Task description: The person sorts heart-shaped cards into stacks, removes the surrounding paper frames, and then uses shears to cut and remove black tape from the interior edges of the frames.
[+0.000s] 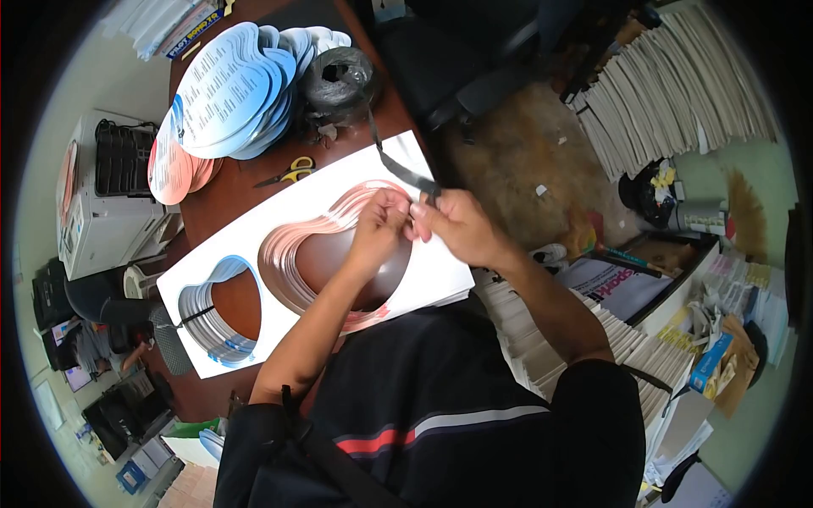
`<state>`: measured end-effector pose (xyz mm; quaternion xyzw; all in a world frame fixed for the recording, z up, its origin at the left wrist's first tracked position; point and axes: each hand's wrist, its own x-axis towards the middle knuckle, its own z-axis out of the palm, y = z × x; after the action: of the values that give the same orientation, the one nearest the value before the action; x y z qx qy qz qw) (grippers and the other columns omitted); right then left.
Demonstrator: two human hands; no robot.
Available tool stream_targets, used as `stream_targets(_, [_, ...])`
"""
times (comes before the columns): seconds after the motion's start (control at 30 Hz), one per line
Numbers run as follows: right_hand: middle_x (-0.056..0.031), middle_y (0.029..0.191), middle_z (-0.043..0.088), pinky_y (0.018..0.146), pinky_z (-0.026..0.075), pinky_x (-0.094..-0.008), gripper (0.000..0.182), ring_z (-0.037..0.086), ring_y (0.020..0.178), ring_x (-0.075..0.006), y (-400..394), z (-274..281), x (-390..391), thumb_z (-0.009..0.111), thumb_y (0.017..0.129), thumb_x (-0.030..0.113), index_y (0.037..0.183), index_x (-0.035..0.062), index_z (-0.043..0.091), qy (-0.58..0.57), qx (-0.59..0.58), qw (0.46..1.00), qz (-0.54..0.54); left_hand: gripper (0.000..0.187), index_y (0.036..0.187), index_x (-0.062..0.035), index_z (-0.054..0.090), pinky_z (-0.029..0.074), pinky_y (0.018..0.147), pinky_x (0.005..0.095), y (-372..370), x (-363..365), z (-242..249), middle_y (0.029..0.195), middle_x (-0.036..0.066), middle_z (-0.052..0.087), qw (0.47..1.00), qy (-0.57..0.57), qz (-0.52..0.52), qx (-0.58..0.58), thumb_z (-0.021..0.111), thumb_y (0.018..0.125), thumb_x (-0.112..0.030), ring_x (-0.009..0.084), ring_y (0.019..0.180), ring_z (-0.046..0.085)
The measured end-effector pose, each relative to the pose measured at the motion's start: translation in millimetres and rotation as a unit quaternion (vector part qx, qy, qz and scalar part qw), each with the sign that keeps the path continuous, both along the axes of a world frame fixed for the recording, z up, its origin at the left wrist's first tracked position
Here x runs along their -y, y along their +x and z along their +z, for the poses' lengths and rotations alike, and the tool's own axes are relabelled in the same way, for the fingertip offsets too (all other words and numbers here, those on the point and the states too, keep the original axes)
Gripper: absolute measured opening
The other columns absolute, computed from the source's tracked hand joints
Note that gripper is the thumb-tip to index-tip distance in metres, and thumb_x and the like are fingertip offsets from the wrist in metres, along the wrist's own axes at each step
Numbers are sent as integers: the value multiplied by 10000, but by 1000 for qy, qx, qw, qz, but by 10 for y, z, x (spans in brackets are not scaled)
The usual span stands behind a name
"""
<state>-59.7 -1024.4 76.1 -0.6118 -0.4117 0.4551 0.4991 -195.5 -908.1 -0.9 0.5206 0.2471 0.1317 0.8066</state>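
Note:
A thick stack of white cut-out sheets [203,254] lies across the table in front of me, with rounded openings edged in red and blue. A black plastic strip [405,175] runs from a black roll [341,85] to the stack's right end. My right hand [461,227] is closed on this strip. My left hand [383,222] is closed in a pinch beside it, over the larger opening; what its fingertips hold is hidden. A black tie [196,317] crosses the stack's left edge at the smaller opening.
Yellow-handled scissors [296,169] lie behind the stack. Blue rounded printed cards [233,89] and red ones [182,165] are piled at the far left of the brown table [233,182]. Paper stacks [669,93] stand at the right, near a black chair [457,51].

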Motion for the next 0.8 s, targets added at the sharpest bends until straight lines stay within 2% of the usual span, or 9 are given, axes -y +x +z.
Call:
stream_targets(0.07, [-34,716,568,716,474,-314,184,555,700,-161,151,-141,-28,600,952,184,873,19,609,-17,13,999,-29,94,996,-41,495,465,594,220,-5,35,0,808,70,643,999,20,-27,-16,477,1027,-128,87,611,552])
stream_targets(0.2, [-82,959,623,851,432,-404,198,584,938,-305,226,-93,148,744,792,172,903,54,629,41,340,940,7,78,1056,-42,466,464,604,222,-53,-7,-11,806,67,632,997,10,-60,-57,490,1015,-105,86,619,551])
stream_targets(0.33, [-74,895,655,766,465,-360,168,633,846,-230,227,-452,310,745,802,190,884,74,656,3,421,903,89,296,1175,-37,453,459,674,216,-112,42,148,852,54,615,998,-2,-56,27,611,927,0,81,698,556])
stream_targets(0.43, [-31,839,649,649,468,-286,81,631,712,-154,487,-738,440,662,862,135,889,61,643,-82,71,994,-6,531,1335,-31,410,473,716,219,-197,-36,112,875,35,617,977,170,-130,-24,690,883,-29,91,736,590])
stream_targets(0.5, [-36,802,624,593,456,-244,142,592,634,-119,679,-777,584,513,979,162,990,42,587,-94,-263,957,-82,371,1242,-1,534,470,694,213,-268,-112,-111,845,26,638,992,98,-64,-46,676,905,-64,78,707,571])
stream_targets(0.57, [-36,794,607,596,445,-229,166,566,630,-104,785,-986,747,481,1016,186,1016,52,578,-23,-422,888,-182,221,1119,7,628,455,665,203,-330,-223,-209,811,12,643,992,2,-26,-126,662,922,-87,70,675,551])
stream_targets(0.6, [-30,792,602,599,444,-228,178,559,634,-99,819,-1022,801,481,1020,198,1012,54,585,-20,-419,887,-194,185,961,5,697,447,626,205,-351,-176,-59,771,8,657,991,-14,20,-129,592,975,-147,68,645,545])
stream_targets(0.67, [-17,789,591,605,442,-226,204,544,640,-90,862,-1118,883,480,1028,221,1006,58,601,-12,-416,882,-221,208,944,9,699,438,617,204,-452,-127,-23,757,5,649,993,16,29,-110,573,987,-151,67,647,541])
stream_targets(0.8, [5,785,592,619,442,-222,269,529,660,-73,677,-980,779,474,1030,237,981,39,649,-75,-179,971,-141,199,915,7,698,414,606,198,-508,119,126,729,-3,627,997,60,20,-50,576,985,-133,56,647,520])
